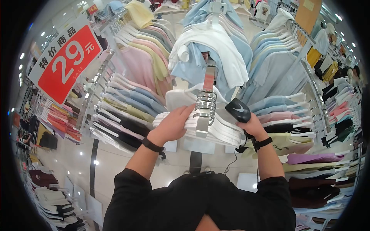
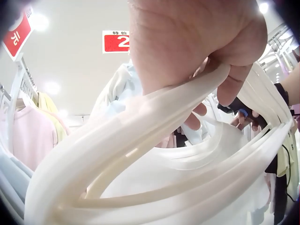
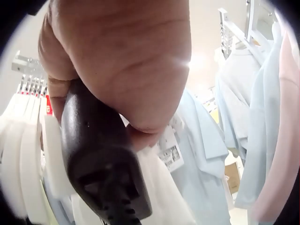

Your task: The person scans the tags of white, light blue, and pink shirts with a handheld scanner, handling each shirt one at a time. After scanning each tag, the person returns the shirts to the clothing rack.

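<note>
White hangers holding white garments hang by metal hooks from a rail arm in front of the body. My left hand grips the hangers just left of the hooks; in the left wrist view the fingers of my left hand curl round their shoulders. On the other side, my right hand holds a black scanner by its handle. Seen from the right wrist, my right hand wraps the scanner's handle, beside a white tag with a printed code.
White and light blue garments lie draped over the rail's top. Racks of pastel clothes stand at left and right. A red price sign is at upper left. A thin cable hangs below the scanner.
</note>
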Action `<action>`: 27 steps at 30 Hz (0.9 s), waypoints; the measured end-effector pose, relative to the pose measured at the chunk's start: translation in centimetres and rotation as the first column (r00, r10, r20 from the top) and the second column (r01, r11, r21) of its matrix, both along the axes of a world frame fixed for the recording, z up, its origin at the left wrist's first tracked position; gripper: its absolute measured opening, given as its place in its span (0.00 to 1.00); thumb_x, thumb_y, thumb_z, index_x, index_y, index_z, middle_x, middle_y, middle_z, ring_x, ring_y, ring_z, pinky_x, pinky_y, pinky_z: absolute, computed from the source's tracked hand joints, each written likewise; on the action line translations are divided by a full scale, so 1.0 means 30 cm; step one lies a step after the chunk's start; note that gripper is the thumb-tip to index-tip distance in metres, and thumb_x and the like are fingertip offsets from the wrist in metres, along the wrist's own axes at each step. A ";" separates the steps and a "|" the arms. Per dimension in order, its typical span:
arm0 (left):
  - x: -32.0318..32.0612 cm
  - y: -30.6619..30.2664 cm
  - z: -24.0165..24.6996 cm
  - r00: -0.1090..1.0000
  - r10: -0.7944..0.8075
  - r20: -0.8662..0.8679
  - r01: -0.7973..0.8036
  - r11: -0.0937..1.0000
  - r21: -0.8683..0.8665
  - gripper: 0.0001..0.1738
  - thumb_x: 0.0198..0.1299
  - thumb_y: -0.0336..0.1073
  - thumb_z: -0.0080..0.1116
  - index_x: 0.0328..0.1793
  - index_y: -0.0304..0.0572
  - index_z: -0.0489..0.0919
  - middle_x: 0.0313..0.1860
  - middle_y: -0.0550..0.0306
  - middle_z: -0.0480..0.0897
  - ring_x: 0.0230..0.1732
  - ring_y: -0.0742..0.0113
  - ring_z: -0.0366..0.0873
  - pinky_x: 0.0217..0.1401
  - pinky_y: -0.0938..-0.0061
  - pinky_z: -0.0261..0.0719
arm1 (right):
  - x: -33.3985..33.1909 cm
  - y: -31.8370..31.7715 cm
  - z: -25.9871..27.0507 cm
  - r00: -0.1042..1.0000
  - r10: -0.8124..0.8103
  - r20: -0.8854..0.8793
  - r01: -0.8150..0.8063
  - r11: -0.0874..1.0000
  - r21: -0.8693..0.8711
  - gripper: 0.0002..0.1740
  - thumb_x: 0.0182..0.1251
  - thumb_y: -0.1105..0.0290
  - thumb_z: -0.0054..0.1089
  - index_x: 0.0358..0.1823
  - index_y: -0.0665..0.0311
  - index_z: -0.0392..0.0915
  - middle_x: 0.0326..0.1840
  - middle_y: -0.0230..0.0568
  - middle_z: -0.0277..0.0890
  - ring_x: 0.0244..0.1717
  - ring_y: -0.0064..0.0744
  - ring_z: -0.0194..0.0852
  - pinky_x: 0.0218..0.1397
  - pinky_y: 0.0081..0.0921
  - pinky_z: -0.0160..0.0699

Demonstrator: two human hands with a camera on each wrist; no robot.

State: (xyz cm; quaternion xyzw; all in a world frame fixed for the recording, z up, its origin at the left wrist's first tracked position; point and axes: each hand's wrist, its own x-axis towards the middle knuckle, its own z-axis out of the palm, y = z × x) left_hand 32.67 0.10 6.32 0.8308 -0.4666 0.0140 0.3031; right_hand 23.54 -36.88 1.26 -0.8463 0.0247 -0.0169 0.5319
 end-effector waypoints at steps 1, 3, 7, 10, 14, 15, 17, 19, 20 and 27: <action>-0.004 -0.001 0.010 1.000 0.005 -0.010 -0.005 1.000 -0.005 0.49 0.49 0.18 0.60 0.82 0.41 0.62 0.59 0.39 0.77 0.62 0.35 0.74 0.67 0.52 0.74 | -0.013 -0.005 0.014 0.999 0.003 0.032 -0.003 1.000 0.001 0.36 0.52 0.75 0.76 0.66 0.68 0.75 0.54 0.40 0.83 0.53 0.32 0.78 0.63 0.30 0.76; -0.011 -0.002 0.031 0.999 0.012 0.042 -0.012 1.000 0.001 0.51 0.50 0.21 0.63 0.84 0.42 0.60 0.61 0.39 0.77 0.64 0.36 0.74 0.70 0.52 0.73 | -0.034 -0.016 0.065 0.997 -0.042 0.069 0.042 0.999 0.001 0.35 0.53 0.74 0.76 0.66 0.68 0.75 0.54 0.41 0.83 0.53 0.32 0.78 0.63 0.30 0.76; -0.009 0.005 0.044 0.999 0.025 0.030 -0.027 0.998 0.054 0.55 0.50 0.28 0.72 0.86 0.42 0.58 0.64 0.41 0.76 0.67 0.38 0.73 0.73 0.52 0.71 | -0.041 -0.003 0.261 0.984 -0.150 0.093 0.147 0.988 0.039 0.20 0.57 0.71 0.76 0.50 0.70 0.82 0.35 0.34 0.84 0.36 0.25 0.77 0.45 0.30 0.79; -0.009 0.003 0.070 1.000 0.018 0.026 -0.019 0.998 0.058 0.59 0.47 0.37 0.80 0.85 0.42 0.58 0.68 0.41 0.75 0.69 0.39 0.72 0.75 0.53 0.70 | -0.016 0.089 0.463 0.972 -0.159 0.172 0.136 0.981 0.137 0.17 0.60 0.68 0.76 0.46 0.70 0.83 0.32 0.32 0.82 0.32 0.22 0.75 0.40 0.28 0.77; 0.006 0.023 0.097 0.994 -0.023 0.103 0.017 0.998 0.059 0.62 0.42 0.45 0.85 0.83 0.41 0.62 0.71 0.40 0.74 0.70 0.39 0.72 0.75 0.53 0.70 | 0.101 0.137 0.606 0.938 -0.131 0.320 0.129 0.991 0.025 0.19 0.59 0.65 0.77 0.45 0.70 0.84 0.29 0.34 0.81 0.31 0.24 0.74 0.40 0.29 0.77; 0.013 0.031 0.112 0.994 -0.038 0.102 0.033 0.998 0.051 0.61 0.42 0.46 0.85 0.82 0.40 0.63 0.71 0.40 0.74 0.69 0.39 0.73 0.75 0.54 0.71 | 0.139 0.149 0.636 0.932 -0.131 0.337 0.158 0.986 -0.054 0.19 0.59 0.66 0.77 0.47 0.70 0.84 0.31 0.33 0.82 0.32 0.24 0.75 0.41 0.28 0.77; 0.023 0.047 0.142 0.994 -0.044 0.101 0.043 0.999 0.009 0.56 0.43 0.47 0.84 0.79 0.40 0.68 0.69 0.41 0.76 0.67 0.40 0.75 0.74 0.54 0.72 | 0.221 0.173 0.691 0.920 -0.129 0.370 0.218 0.953 -0.210 0.22 0.58 0.67 0.78 0.51 0.69 0.84 0.35 0.30 0.84 0.35 0.23 0.77 0.43 0.26 0.77; 0.037 0.062 0.166 0.995 -0.025 0.099 0.031 0.998 -0.060 0.48 0.47 0.47 0.83 0.75 0.41 0.73 0.66 0.43 0.79 0.65 0.42 0.76 0.71 0.54 0.74 | 0.311 0.190 0.706 0.903 -0.136 0.406 0.245 0.942 -0.228 0.22 0.57 0.66 0.79 0.50 0.70 0.83 0.35 0.32 0.83 0.36 0.26 0.76 0.45 0.28 0.77; 0.056 0.063 0.172 0.991 0.037 0.128 -0.024 0.994 -0.106 0.44 0.49 0.46 0.82 0.72 0.41 0.75 0.64 0.44 0.80 0.64 0.42 0.77 0.70 0.55 0.75 | 0.354 0.196 0.705 0.895 -0.138 0.425 0.257 0.937 -0.238 0.23 0.57 0.65 0.79 0.49 0.71 0.83 0.35 0.32 0.83 0.36 0.27 0.76 0.45 0.30 0.77; 0.122 0.038 0.214 0.959 0.241 0.148 -0.185 0.930 -0.318 0.23 0.60 0.34 0.72 0.62 0.40 0.82 0.52 0.51 0.86 0.56 0.49 0.83 0.59 0.61 0.80 | 0.540 0.190 0.638 0.841 -0.182 0.510 0.364 0.887 -0.284 0.24 0.57 0.61 0.80 0.49 0.70 0.84 0.37 0.42 0.87 0.38 0.37 0.82 0.48 0.34 0.79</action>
